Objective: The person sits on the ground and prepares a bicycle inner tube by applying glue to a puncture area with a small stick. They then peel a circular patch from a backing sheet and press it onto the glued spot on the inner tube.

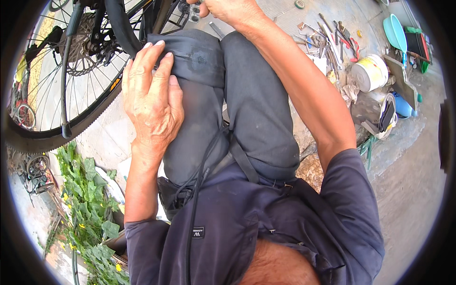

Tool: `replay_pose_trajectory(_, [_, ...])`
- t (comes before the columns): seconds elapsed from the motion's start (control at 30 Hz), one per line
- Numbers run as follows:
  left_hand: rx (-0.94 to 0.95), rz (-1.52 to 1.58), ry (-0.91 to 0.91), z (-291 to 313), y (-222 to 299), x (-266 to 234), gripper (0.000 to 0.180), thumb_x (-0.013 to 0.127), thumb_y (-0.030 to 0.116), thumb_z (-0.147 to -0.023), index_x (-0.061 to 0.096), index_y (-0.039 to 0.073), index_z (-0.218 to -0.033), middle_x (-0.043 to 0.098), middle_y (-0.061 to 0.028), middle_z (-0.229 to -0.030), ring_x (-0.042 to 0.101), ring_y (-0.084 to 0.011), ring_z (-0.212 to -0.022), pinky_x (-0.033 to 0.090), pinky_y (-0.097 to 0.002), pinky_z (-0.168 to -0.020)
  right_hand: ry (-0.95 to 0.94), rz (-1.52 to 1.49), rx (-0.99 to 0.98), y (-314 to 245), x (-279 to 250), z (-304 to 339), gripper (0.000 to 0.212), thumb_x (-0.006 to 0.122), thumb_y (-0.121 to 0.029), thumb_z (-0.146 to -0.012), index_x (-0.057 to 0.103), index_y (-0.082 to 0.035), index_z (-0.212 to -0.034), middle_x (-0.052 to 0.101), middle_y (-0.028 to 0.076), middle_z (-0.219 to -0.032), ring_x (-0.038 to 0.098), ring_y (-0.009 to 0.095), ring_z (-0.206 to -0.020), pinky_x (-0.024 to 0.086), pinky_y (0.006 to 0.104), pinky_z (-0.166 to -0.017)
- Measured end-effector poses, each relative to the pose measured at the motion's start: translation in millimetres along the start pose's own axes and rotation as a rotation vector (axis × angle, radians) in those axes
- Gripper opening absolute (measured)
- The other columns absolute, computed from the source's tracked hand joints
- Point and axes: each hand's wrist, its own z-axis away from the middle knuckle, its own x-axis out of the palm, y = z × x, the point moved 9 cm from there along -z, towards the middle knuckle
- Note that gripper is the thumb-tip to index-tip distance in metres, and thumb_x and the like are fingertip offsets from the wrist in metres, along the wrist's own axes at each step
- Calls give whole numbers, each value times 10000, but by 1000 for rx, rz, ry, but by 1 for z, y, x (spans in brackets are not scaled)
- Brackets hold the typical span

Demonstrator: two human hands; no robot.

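Note:
A black bicycle inner tube (183,50) lies flattened across my left knee, with a scuffed, dull round spot on its upper face. My left hand (152,95) holds it at the knee's left side, fingertips and thumb pressing on the rubber. Part of the tube loops up toward the bicycle wheel (90,57). At the upper edge, my right hand (232,12) is closed around a small, shiny greyish object (194,13). That object is partly cut off by the picture's edge, so its kind cannot be told.
Hand tools (327,40) lie scattered on the ground at the upper right. Beside them are a white bucket (369,72), a turquoise basin (394,32) and a blue bottle (403,105). Leafy plants (90,190) with yellow flowers grow at the lower left.

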Motion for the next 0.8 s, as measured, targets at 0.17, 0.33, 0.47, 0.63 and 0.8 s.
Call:
replay_pose_trajectory(0.17, [-60,84,68,1,-5,6,243,681,51,-856,682,-20,-1088,679,-134,-1157,640,-321,-1118,478,-429,-990,178,46,-22,6,-37,19,136,559,-118,-939,624,0,-928,639,36,-677,534,71,-552,385,244,-477])
replay_pose_trajectory(0.33, [-207,157,118,-9,-15,6,171,767,48,-809,722,41,-974,698,-104,-1029,670,-276,-957,524,-373,-852,265,-241,52,7,-56,55,86,568,-94,-931,606,-19,-949,603,17,-692,474,50,-521,351,212,-457])
replay_pose_trajectory(0.47, [-374,375,79,-21,-38,15,145,786,28,-774,694,44,-885,638,-43,-921,610,-189,-909,484,-319,-839,280,-380,66,19,-61,66,73,572,-87,-938,593,-22,-965,601,20,-705,466,47,-508,340,195,-448])
replay_pose_trajectory(0.63, [-636,439,-54,-22,-54,27,145,770,10,-775,686,49,-887,616,-29,-919,564,-162,-870,459,-296,-806,300,-468,71,23,-62,76,66,576,-95,-953,592,-31,-955,599,15,-691,464,49,-489,333,198,-428])
replay_pose_trajectory(0.8, [-354,331,65,-24,-28,17,129,717,-14,-822,693,33,-940,617,-79,-992,599,-210,-1003,461,-322,-930,341,-478,107,28,-67,79,65,578,-101,-957,586,-42,-932,599,14,-684,456,48,-471,323,197,-407])
